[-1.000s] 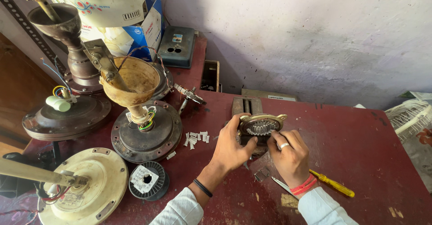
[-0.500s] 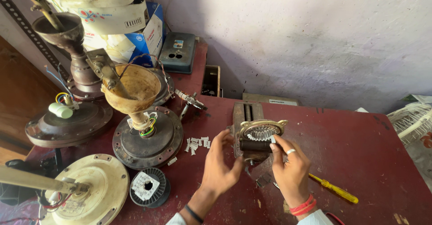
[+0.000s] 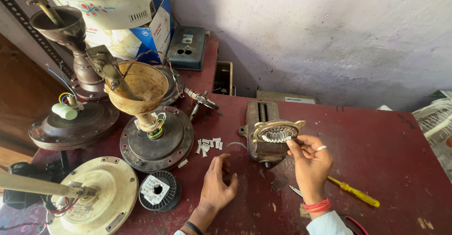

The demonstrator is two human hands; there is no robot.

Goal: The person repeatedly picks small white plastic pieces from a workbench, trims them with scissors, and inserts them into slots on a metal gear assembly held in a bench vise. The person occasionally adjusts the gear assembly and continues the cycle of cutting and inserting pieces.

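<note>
Seen from the head camera, the only view, the dark red table (image 3: 376, 136) carries a small metal vise (image 3: 260, 136), and clamped across its top lies a brass-coloured motor core (image 3: 278, 132) with pale windings, its long axis running left to right. The right hand (image 3: 311, 162) is the nearer of the 2: it sits just right of and below the core, fingers curled, thumb and forefinger pinched at the core's right end and touching it; whether something small is held in that pinch I cannot tell. The left hand (image 3: 219, 183) rests on the table well to the left of and below the vise, fingers loosely bent, holding nothing. A scatter of small white paper slips (image 3: 208, 145) lies between that hand and the ceiling fan motor (image 3: 157, 138) with its tan cup. Just beside the left hand is a black wire spool (image 3: 159, 191) with a white square label. A yellow-handled screwdriver (image 3: 355, 192) lies right of the right hand, pointing down-right. At the back left stands a blue and white carton (image 3: 155, 30), a white box with coloured print above it, and a grey-green switch box (image 3: 188, 47) next to them.
</note>
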